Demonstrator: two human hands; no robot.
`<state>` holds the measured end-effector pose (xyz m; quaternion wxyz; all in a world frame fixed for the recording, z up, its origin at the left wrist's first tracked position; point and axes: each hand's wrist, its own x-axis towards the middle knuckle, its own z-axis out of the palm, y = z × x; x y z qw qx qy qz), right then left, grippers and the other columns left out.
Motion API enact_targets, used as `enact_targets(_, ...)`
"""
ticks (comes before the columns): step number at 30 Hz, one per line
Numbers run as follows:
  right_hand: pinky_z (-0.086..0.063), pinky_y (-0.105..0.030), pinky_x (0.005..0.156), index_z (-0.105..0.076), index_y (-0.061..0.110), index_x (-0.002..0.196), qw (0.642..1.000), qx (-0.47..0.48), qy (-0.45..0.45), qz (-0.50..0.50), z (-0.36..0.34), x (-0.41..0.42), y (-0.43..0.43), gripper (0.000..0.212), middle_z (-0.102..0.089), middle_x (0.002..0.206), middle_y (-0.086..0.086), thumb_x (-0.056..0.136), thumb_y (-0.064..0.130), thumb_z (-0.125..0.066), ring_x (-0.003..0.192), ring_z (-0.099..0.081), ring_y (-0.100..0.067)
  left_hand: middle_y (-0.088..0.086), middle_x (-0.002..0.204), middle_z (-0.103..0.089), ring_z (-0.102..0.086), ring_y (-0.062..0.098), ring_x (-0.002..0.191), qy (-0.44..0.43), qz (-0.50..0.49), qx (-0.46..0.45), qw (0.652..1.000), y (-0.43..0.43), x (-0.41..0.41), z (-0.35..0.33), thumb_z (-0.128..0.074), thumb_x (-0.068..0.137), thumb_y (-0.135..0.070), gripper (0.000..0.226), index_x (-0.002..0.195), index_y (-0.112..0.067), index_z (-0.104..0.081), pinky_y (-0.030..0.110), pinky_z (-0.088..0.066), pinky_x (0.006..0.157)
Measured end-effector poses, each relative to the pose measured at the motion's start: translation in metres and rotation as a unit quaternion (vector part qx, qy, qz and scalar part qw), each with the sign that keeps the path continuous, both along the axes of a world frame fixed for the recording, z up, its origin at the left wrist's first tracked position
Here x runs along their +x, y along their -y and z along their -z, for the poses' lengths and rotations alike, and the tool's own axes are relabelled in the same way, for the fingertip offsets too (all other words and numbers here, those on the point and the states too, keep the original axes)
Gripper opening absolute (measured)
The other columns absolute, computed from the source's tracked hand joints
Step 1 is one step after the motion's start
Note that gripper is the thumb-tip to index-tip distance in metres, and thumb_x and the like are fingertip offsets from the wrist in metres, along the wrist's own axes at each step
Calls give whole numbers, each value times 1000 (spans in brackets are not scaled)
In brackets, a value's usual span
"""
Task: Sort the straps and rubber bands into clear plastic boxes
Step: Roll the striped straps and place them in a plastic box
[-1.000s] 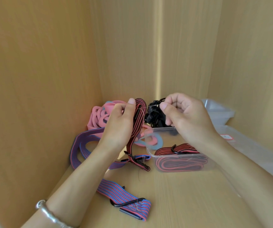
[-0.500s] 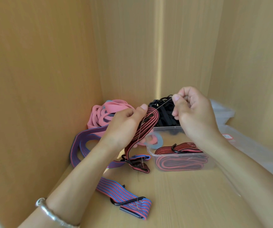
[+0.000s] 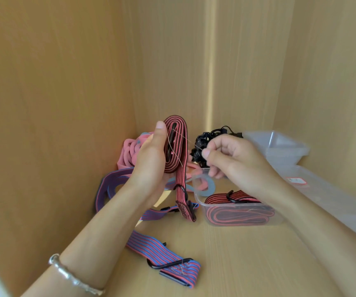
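Gripped the red strap (image 3: pixel 177 147) upright in the left hand (image 3: pixel 151 168). Pinched its loose thread (image 3: pixel 186 139) with fingers of the right hand (image 3: pixel 234 162), near the box (image 3: pixel 239 220).

Inside a light-wood storage cupboard (image 3: pixel 172 61)
Wood-grain panels (image 3: pixel 44 108) close in at left, back and right over a matching shelf (image 3: pixel 247 266), with clear plastic boxes (image 3: pixel 284 150) standing toward its back right corner
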<state>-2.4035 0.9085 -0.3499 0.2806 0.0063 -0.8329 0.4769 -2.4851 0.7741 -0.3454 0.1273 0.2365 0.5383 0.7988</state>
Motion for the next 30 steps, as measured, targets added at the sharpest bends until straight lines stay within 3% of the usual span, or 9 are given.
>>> enact_targets(4,-55,-31,64,-61,15,78,998,50,10,-48,2,4,9,14,-63,68,-3,92,15,-62,61,-62,-7,17,80,-60,-60,21,61,13,25,49,998,-1,1,1,-34,99,-48,56,100,2,-60,27,-51,52)
enact_targets(8,-54,-43,77,-62,22,84,996,44,-2,-75,5,3,15,10,-70,81,-3,86,30,-67,68,-64,-16,13,75,-63,-60,21,62,30,33,75,996,-1,3,-1,-36,97,-51,56,87,-3,-63,33,-53,64)
enact_targets(11,-52,-43,82,-55,22,87,996,23,10,-91,6,3,16,14,-70,79,5,87,24,-69,66,-61,-7,9,78,-64,-61,18,63,42,39,114,992,-1,1,-2,-36,97,-51,54,94,-3,-62,29,-51,60)
enact_targets(14,-52,-45,89,-51,27,91,995,18,24,-91,6,3,15,17,-70,80,10,88,28,-68,71,-64,-4,8,83,-63,-61,19,71,43,52,129,989,-1,2,-2,-35,96,-52,55,103,-3,-60,30,-53,67)
enact_targets(17,-54,-48,87,-48,36,88,993,1,24,-120,7,2,18,20,-71,83,6,81,38,-66,82,-70,-21,3,73,-67,-64,15,63,33,63,117,991,-1,4,0,-30,98,-52,56,88,-9,-65,28,-55,60)
enact_targets(19,-56,-42,78,-46,36,91,990,-23,14,-137,7,1,19,23,-69,81,3,85,32,-67,86,-69,-30,1,69,-68,-65,13,60,29,71,116,990,-1,4,0,-29,98,-52,56,83,-11,-65,28,-55,58)
enact_targets(23,-48,-21,62,-44,28,104,988,-54,-11,-145,5,2,20,28,-63,70,7,90,14,-64,67,-61,-13,5,77,-65,-61,19,68,14,63,113,992,-1,3,-1,-32,99,-46,48,101,-6,-58,27,-53,55)
enact_targets(26,-49,-25,63,-46,30,111,990,-38,-25,-135,3,2,21,32,-61,70,7,89,18,-66,65,-58,-13,8,85,-63,-57,21,74,1,34,120,992,-2,3,-1,-36,100,-40,43,120,-4,-51,34,-51,66)
enact_targets(30,-49,-31,67,-48,37,110,990,-18,-30,-135,4,2,22,32,-60,67,11,89,20,-66,63,-56,-12,13,98,-61,-56,26,91,23,25,137,990,-1,5,-3,-36,100,-38,53,128,4,-50,45,-43,89)
